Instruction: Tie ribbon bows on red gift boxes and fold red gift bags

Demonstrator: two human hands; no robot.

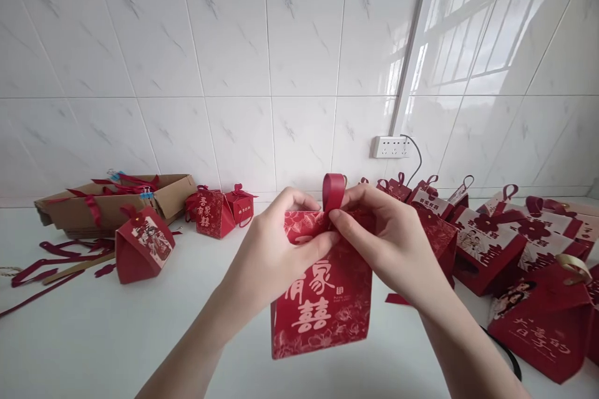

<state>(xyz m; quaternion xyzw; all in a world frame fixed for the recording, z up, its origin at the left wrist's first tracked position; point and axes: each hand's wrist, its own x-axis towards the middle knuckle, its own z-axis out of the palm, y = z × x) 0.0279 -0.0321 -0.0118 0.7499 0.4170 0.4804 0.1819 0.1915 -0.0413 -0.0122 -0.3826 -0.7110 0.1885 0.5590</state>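
And here I'm pinching the red box [346,318] up top with my left hand [278,243], ribbon loop [334,187] by its base in my right hand [393,240], box held near, over the white table [187,336], cardboard tray [175,195] far left.

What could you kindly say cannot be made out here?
Head view, held red box: some upper print, behind the left hand.
Head view, its fine print: too small to read.
Head view, brown carton: floor, behind its wall.
Head view, rightmost red box: cut off by the right edge.
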